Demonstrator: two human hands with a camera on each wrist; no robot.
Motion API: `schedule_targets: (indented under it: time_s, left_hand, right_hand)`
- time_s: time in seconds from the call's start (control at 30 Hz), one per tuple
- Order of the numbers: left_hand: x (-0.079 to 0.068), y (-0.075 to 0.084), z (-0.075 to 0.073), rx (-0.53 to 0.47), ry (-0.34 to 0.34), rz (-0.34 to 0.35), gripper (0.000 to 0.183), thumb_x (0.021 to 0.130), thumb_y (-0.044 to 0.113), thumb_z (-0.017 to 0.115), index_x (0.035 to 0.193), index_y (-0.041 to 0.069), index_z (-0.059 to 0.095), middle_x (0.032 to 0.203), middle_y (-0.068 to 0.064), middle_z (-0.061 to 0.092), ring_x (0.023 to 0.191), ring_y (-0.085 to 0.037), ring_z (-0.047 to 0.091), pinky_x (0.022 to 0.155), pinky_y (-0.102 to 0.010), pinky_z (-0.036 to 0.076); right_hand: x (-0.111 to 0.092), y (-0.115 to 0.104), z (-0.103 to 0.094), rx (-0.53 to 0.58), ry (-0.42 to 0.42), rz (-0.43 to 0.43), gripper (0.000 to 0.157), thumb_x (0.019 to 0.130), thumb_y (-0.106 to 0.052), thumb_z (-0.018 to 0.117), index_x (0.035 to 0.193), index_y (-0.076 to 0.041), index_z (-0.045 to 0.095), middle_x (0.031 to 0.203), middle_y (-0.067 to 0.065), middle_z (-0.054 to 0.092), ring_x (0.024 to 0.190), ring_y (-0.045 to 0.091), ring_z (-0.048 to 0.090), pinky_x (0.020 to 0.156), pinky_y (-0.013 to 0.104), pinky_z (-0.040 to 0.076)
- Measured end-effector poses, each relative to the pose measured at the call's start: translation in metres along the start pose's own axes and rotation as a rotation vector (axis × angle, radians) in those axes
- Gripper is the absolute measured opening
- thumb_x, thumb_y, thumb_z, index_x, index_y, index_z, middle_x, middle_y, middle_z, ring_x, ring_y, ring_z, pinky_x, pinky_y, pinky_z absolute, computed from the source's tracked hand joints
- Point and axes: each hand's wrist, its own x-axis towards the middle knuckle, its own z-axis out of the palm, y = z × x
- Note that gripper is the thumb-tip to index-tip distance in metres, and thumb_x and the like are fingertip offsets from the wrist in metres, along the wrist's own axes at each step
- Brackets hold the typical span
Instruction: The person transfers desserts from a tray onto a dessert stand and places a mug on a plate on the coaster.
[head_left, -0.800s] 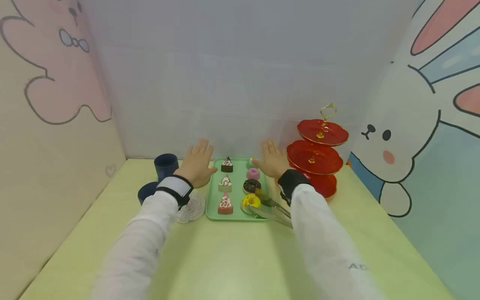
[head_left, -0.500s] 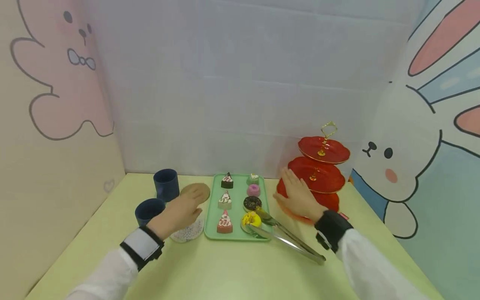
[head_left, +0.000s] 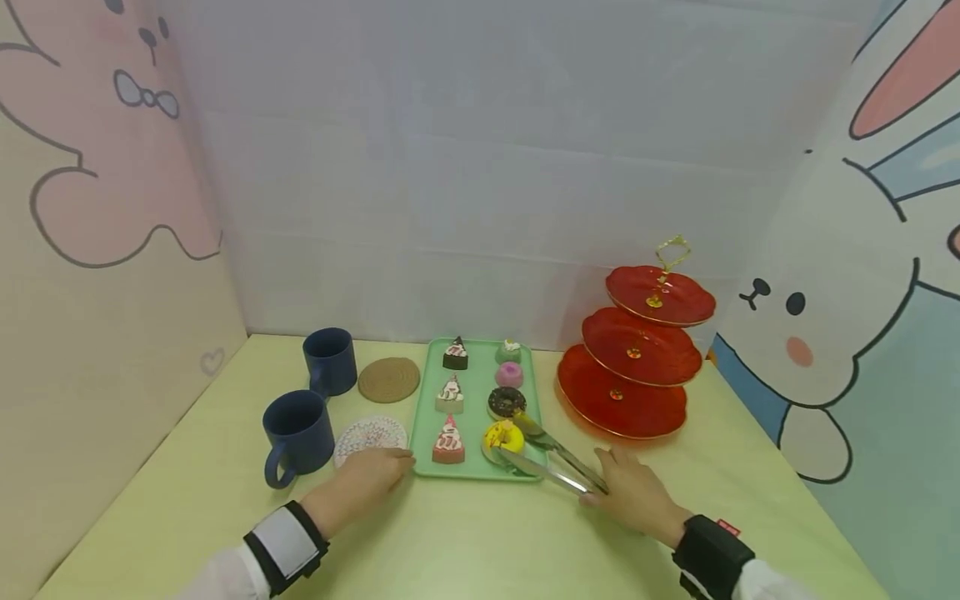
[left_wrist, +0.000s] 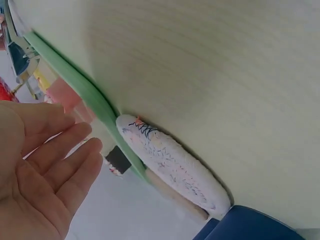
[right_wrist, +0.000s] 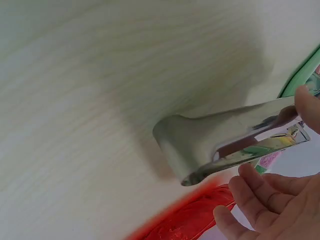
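My right hand [head_left: 633, 497] is at the handle end of metal tongs [right_wrist: 240, 127]. In the right wrist view its thumb overlaps one arm of the tongs, while the fingers extend apart on the other side. The tongs' front end lies over the yellow donut [head_left: 504, 435] on a light green tray [head_left: 480, 472]. At that tray's front left corner is my left hand [head_left: 367, 481], holding nothing, fingers loosely bent. A speckled white round mat [left_wrist: 172, 165] lies just beyond it. Cake slices, including a pink-topped one [head_left: 449, 442], stand in the tray beside a chocolate donut [head_left: 506, 402].
Two dark blue mugs [head_left: 298, 433] stand on the left, near a tan round coaster [head_left: 388, 380]. A red three-tier stand [head_left: 622, 400] with a gold handle rises at the back right. A white wall [head_left: 465, 167] closes off the table's far side.
Both hands have drawn back from the far side of the tray toward me. The left came to the tray's front left corner, the right down to the tongs' handle end.
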Motion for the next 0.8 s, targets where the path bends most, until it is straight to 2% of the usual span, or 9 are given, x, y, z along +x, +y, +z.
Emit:
schedule_targets:
  time_s: [0.1,0.17,0.27,0.33,0.37,0.53,0.63,0.7,0.8]
  left_hand:
    - [0.004,0.0,0.006,0.014,0.007,0.019,0.018,0.074,-0.002,0.065,0.091,0.004,0.068,0.092,-0.01,0.071,0.08,-0.023,0.066,0.066,-0.037,0.057]
    - [0.006,0.0,0.009,0.017,0.017,0.025,0.016,0.072,-0.003,0.065,0.086,0.006,0.068,0.088,-0.008,0.07,0.077,-0.022,0.065,0.063,-0.036,0.056]
    - [0.008,-0.002,0.014,0.027,0.029,0.035,0.011,0.072,-0.001,0.066,0.08,0.007,0.067,0.083,-0.007,0.069,0.074,-0.021,0.064,0.061,-0.036,0.055]
    - [0.01,-0.003,0.018,0.043,0.039,0.033,0.007,0.072,0.002,0.067,0.076,0.008,0.067,0.079,-0.006,0.067,0.07,-0.02,0.062,0.058,-0.035,0.054]
    - [0.011,-0.003,0.019,0.054,0.04,0.035,0.006,0.072,0.003,0.068,0.074,0.009,0.066,0.076,-0.005,0.067,0.069,-0.019,0.061,0.057,-0.034,0.054]
    - [0.017,-0.004,0.025,0.106,0.038,0.029,0.008,0.07,0.004,0.068,0.068,0.01,0.064,0.066,-0.002,0.06,0.056,-0.017,0.056,0.047,-0.031,0.05]
    - [0.019,-0.004,0.027,0.124,0.035,0.03,0.008,0.07,0.004,0.069,0.067,0.01,0.064,0.063,-0.002,0.059,0.053,-0.016,0.055,0.045,-0.031,0.049]
    - [0.02,-0.003,0.028,0.127,0.038,0.029,0.008,0.069,0.004,0.069,0.067,0.01,0.064,0.062,-0.002,0.06,0.052,-0.016,0.056,0.046,-0.031,0.049]
    - [0.022,-0.003,0.029,0.124,0.029,0.018,0.008,0.069,0.004,0.07,0.066,0.01,0.065,0.062,-0.002,0.06,0.052,-0.016,0.055,0.046,-0.031,0.049]
  right_hand:
    - [-0.001,0.001,0.002,0.022,-0.019,0.005,0.068,0.072,-0.035,0.073,0.121,0.006,0.051,0.109,0.018,0.061,0.094,0.03,0.053,0.079,0.051,0.047]
    - [0.0,0.001,0.004,0.041,-0.024,-0.012,0.052,0.072,-0.032,0.074,0.108,0.001,0.058,0.091,0.011,0.064,0.081,0.025,0.054,0.068,0.044,0.048]
    - [0.002,0.001,0.005,0.059,-0.036,-0.031,0.031,0.071,-0.031,0.074,0.086,-0.009,0.058,0.066,-0.001,0.052,0.061,0.017,0.046,0.053,0.033,0.037]
    - [0.003,0.001,0.006,0.073,-0.041,-0.051,0.029,0.072,-0.029,0.074,0.075,-0.012,0.051,0.058,-0.003,0.041,0.054,0.014,0.039,0.05,0.031,0.029]
    - [0.003,0.001,0.006,0.076,-0.047,-0.054,0.029,0.072,-0.029,0.074,0.074,-0.013,0.049,0.059,-0.003,0.041,0.054,0.014,0.039,0.049,0.031,0.029]
    - [0.002,0.001,0.006,0.048,-0.05,-0.069,0.028,0.074,-0.032,0.072,0.082,-0.01,0.054,0.064,-0.001,0.044,0.056,0.016,0.04,0.051,0.034,0.033]
    - [0.001,0.001,0.006,0.026,-0.04,-0.053,0.036,0.077,-0.034,0.069,0.099,-0.007,0.059,0.075,0.001,0.053,0.062,0.017,0.045,0.057,0.039,0.041]
    - [0.0,0.001,0.005,0.02,-0.024,-0.038,0.043,0.079,-0.037,0.067,0.11,-0.007,0.058,0.088,0.004,0.059,0.07,0.019,0.052,0.066,0.044,0.047]
    - [0.001,0.002,0.0,0.013,-0.004,-0.026,0.046,0.08,-0.038,0.065,0.114,-0.009,0.057,0.095,0.005,0.059,0.075,0.021,0.054,0.07,0.048,0.048]
